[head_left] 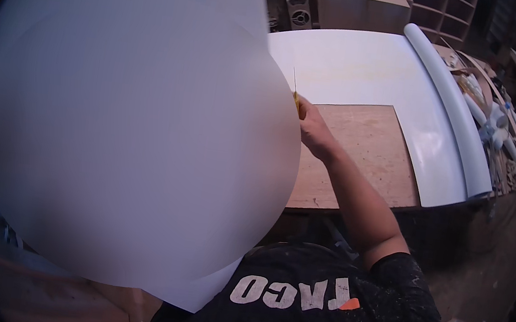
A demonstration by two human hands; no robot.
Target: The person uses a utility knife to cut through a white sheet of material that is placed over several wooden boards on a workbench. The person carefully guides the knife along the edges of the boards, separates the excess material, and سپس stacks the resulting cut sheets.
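Observation:
A large white sheet (144,133) stands up close in front of me and covers most of the left side. My right hand (314,129) is closed round a yellow utility knife (296,99), whose thin blade points away from me. It is beside the sheet's right edge, above a bare wooden board (356,154). Beyond and to the right of the board lies more white sheet material (349,62), with a rectangular piece cut out. I cannot see my left hand; the raised sheet hides that side.
A rolled part of the white sheet (448,101) runs along the worktable's right side. Past it are heaped wood strips and scraps (498,121). Wooden shelving (444,13) and a pale wooden box (359,11) stand at the back. Brown floor (473,261) shows at lower right.

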